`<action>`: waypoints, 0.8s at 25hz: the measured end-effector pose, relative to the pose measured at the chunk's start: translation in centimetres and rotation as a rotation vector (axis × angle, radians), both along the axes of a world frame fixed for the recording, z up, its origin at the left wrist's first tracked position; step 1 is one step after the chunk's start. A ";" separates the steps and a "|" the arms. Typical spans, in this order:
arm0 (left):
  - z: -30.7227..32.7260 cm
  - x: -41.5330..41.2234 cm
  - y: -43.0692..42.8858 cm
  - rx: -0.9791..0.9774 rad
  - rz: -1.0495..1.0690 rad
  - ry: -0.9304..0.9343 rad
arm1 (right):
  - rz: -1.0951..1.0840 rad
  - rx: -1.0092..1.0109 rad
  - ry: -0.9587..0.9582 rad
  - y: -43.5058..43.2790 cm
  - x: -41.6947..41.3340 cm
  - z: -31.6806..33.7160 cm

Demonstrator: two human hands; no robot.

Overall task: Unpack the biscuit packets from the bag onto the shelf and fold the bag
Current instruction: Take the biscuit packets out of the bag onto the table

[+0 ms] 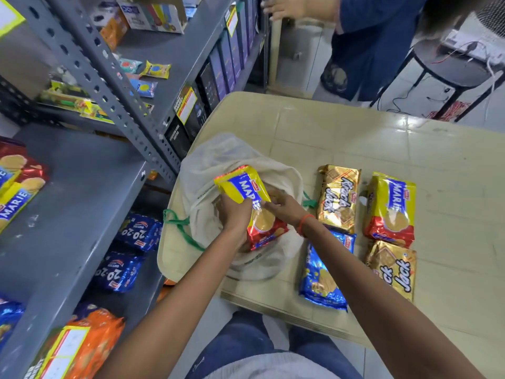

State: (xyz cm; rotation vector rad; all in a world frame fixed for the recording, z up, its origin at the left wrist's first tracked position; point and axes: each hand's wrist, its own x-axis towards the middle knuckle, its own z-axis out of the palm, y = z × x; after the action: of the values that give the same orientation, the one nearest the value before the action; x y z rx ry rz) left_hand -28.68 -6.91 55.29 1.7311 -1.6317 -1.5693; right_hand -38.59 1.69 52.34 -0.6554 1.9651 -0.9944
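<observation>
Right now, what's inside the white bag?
A Marie packet sticks out of the bag, held by the left hand. The right hand reaches in; anything deeper is hidden.

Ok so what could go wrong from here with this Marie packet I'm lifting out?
1. The bag hangs over the table edge and might slide off.
2. The Marie packet, pinched mid-length by both hands, left and right, may crack biscuits.

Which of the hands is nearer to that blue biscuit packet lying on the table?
Right. The right hand is just up and left of the blue packet, its forearm passing over the packet; the left hand sits farther left, over the bag.
</observation>
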 end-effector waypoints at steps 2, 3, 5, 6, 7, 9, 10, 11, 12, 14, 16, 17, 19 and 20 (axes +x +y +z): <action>2.1 -1.5 1.7 -0.070 -0.034 0.023 | -0.132 -0.087 -0.044 1.4 -0.4 1.6; 3.0 -2.7 3.1 -0.092 -0.067 0.064 | -0.202 -0.113 -0.053 2.6 -0.9 2.5; 3.9 -5.0 6.1 -0.095 -0.138 0.150 | -0.320 -0.130 -0.014 5.2 -2.4 3.8; 4.0 -6.5 8.1 -0.086 -0.182 0.178 | -0.358 -0.122 0.021 7.3 -3.7 4.3; 4.1 -8.1 10.5 -0.066 -0.236 0.200 | -0.396 -0.115 0.045 9.9 -5.1 4.4; 3.3 -11.1 14.6 -0.019 -0.335 0.237 | -0.441 -0.065 0.088 14.4 -7.4 4.3; 3.1 -12.5 17.1 -0.014 -0.398 0.239 | -0.489 -0.040 0.102 17.0 -8.5 4.2; 2.8 -13.9 19.6 -0.008 -0.471 0.232 | -0.537 -0.019 0.114 19.7 -9.8 3.6; 2.6 -14.9 21.7 0.006 -0.546 0.222 | -0.564 -0.011 0.119 21.8 -10.8 2.9; 2.2 -17.2 25.9 0.005 -0.714 0.171 | -0.658 0.016 0.112 26.6 -12.7 1.8; 1.9 -19.6 28.7 0.024 -0.870 0.164 | -0.782 0.027 0.082 30.1 -14.2 1.7; 2.0 -20.9 29.8 0.061 -0.920 0.188 | -0.839 0.031 0.069 31.6 -15.2 1.3; 1.1 -22.1 29.7 0.178 -0.956 0.208 | -0.864 0.065 0.063 32.5 -15.7 0.8; 0.7 -24.1 31.1 0.210 -0.994 0.185 | -0.881 0.097 0.041 34.2 -17.5 -0.3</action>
State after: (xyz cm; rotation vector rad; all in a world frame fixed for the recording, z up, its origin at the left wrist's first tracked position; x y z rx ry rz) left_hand -52.81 24.21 56.04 0.7617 -2.4617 -2.2605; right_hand -56.06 35.94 52.05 0.3040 2.3567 -1.3690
